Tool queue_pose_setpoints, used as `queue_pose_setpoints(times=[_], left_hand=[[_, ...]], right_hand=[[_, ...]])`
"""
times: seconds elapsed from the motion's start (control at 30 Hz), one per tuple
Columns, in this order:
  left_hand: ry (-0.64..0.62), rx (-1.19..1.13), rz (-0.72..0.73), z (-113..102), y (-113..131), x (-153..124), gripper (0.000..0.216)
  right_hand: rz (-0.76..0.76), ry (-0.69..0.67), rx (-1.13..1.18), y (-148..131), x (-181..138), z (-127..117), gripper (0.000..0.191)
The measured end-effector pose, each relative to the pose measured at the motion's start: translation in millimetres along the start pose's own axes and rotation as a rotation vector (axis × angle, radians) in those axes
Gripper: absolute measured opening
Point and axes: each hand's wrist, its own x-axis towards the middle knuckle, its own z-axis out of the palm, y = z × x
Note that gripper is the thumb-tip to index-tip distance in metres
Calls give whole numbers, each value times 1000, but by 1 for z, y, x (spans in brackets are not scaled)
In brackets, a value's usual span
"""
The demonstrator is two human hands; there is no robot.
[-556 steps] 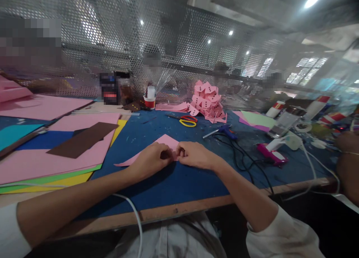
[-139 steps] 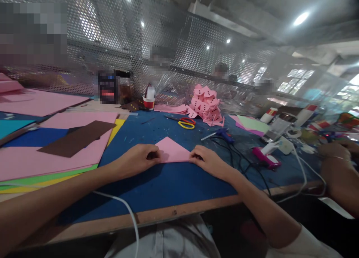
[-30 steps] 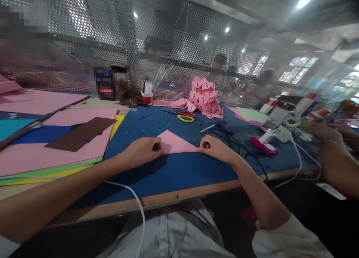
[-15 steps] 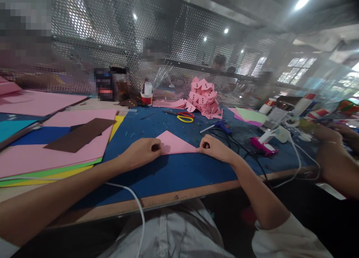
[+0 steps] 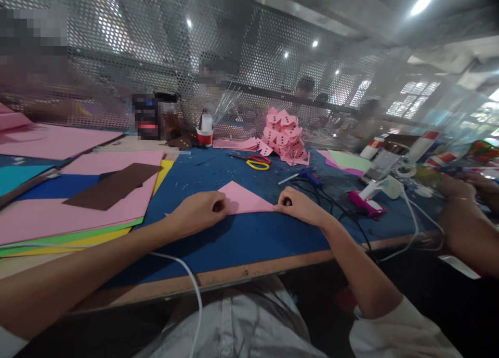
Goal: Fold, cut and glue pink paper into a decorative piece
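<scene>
A pink sheet of paper (image 5: 245,199), folded into a triangle, lies flat on the blue table top with its peak pointing away from me. My left hand (image 5: 205,208) is closed on its left part, the fingers curled and covering that corner. At the right tip, my right hand (image 5: 294,204) pinches the paper between thumb and finger. Beyond the paper lie scissors (image 5: 258,163) with red and yellow handles. A heap of pink folded paper pieces with dark dots (image 5: 283,134) stands farther back.
Stacked coloured sheets (image 5: 117,217) with a brown strip (image 5: 113,185) lie at left. On the right are a blue glue gun (image 5: 312,177), a magenta tool (image 5: 366,204) and cables. A white cable (image 5: 191,277) crosses the near table edge. Another person's arm (image 5: 468,217) rests at far right.
My left hand has shifted very slightly right along the paper. A small pink point now shows behind my left wrist. My right hand keeps its pinch.
</scene>
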Motion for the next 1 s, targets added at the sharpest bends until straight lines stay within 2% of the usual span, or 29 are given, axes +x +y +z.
queue_pose_setpoints(times=[0.2,0.5,0.8,0.87,1.0], left_hand=[[18,-55,-7,3,-4,-2,12],[12,-103,112,7,-11,-2,14],[-33,-103,121,4,-10,0,20],[-33,-108,125,4,-11,1,21],[-24,-140,119,3,-9,0,20]], right_hand=[[12,19,11,1,0,1,32],[-6,-12,67,2,1,-2,19],[-45,-52,87,5,-1,-6,11],[-43,-12,90,5,-1,-7,13],[-19,209,86,-4,0,-10,18]])
